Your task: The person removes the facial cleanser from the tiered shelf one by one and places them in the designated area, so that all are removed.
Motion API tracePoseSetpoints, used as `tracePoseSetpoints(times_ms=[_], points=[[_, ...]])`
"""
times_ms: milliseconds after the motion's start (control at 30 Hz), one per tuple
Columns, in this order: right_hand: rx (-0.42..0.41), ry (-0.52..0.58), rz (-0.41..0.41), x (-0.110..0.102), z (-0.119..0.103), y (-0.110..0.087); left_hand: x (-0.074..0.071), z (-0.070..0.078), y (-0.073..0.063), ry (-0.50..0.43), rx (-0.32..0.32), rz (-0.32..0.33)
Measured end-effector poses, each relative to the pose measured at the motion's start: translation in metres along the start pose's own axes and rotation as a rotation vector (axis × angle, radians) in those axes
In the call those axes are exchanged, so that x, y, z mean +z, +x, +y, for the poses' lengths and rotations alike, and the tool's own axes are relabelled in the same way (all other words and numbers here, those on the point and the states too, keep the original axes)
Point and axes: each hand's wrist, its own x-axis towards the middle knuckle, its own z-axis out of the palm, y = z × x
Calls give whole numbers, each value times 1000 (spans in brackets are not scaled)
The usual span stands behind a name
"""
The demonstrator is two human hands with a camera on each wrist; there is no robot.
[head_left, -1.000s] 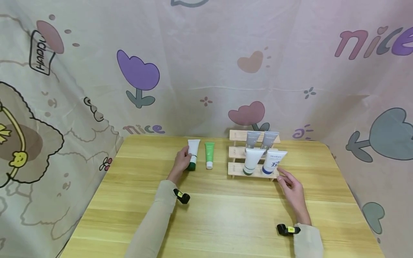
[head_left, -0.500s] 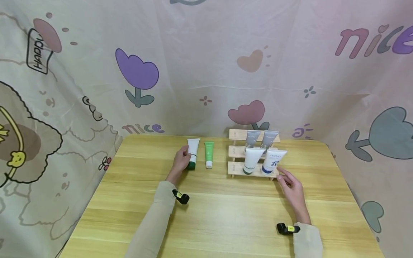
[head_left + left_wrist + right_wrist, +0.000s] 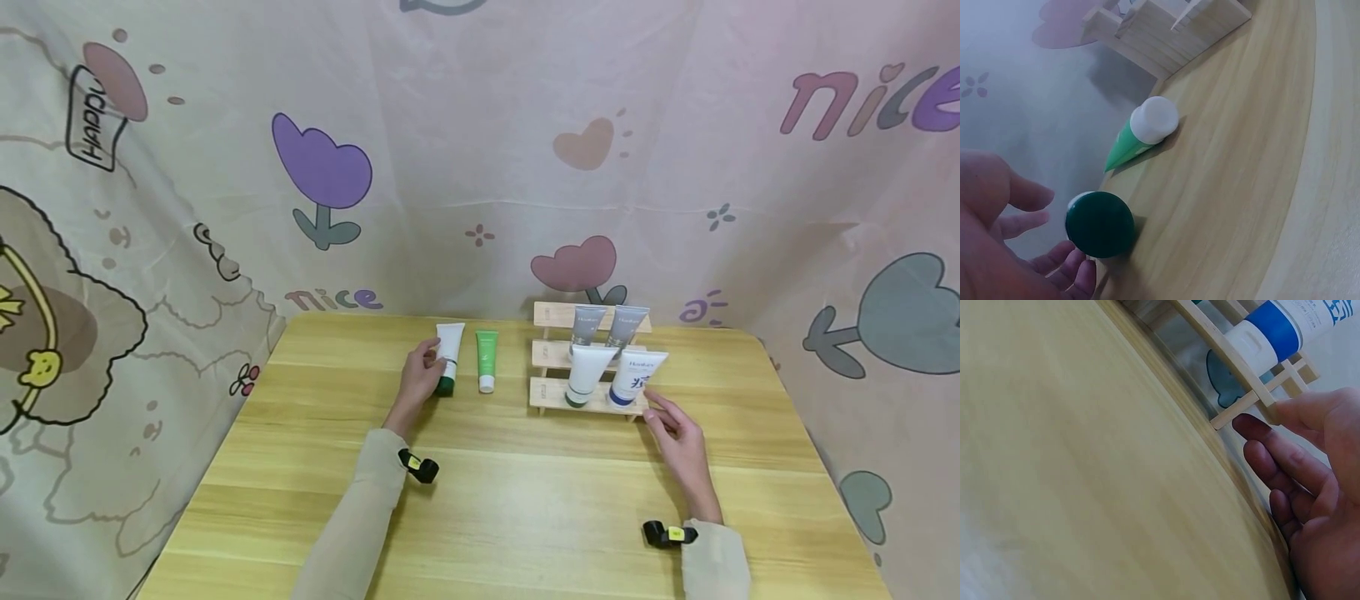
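On the left part of the table my left hand (image 3: 422,377) lies along the left side of a white tube with a dark green cap (image 3: 449,350). In the left wrist view its fingers lie loosely close by the green cap (image 3: 1100,225), with no clear grip. A small green tube with a white cap (image 3: 487,361) lies just right of it. My right hand (image 3: 678,433) rests at the right end of a tiered wooden rack (image 3: 551,390). Its thumb touches the rack's lowest plank (image 3: 1235,362) in the right wrist view, and the other fingers are relaxed below.
Two white tubes stand cap-down on the lowest tier, one green-capped (image 3: 588,372) and one blue-capped (image 3: 636,375). Behind them are two grey tubes (image 3: 628,323). A patterned cloth (image 3: 450,167) hangs behind the wooden table (image 3: 525,517).
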Motion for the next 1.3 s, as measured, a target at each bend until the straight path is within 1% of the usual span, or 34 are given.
tracePoseSetpoints(times_ms=[133,233,367,467,567,767,900,967,1067,1200,1300], points=[[1,-10,-2,1,-1,-1,0,4,-4,-7,30,26],[4,-11,1,1,-2,-1,0,10,-8,2,69,48],[2,-5,7,1,-3,-1,4,21,-12,20,131,80],[2,-3,6,1,-2,0,7,28,-15,10,181,104],[-4,-7,7,1,4,2,12,35,-17,-17,237,107],[11,-10,33,5,35,7,22,54,-26,-105,333,36],[3,-4,45,5,41,9,29,65,-32,-191,380,-9],[-4,0,44,5,38,8,32,71,-35,-227,399,-38],[-17,-1,34,4,22,5,38,78,-38,-262,429,-81],[-13,-18,23,1,-1,0,45,87,-41,-275,462,-134],[-2,-24,22,2,-5,-2,45,103,-52,-284,480,-159]])
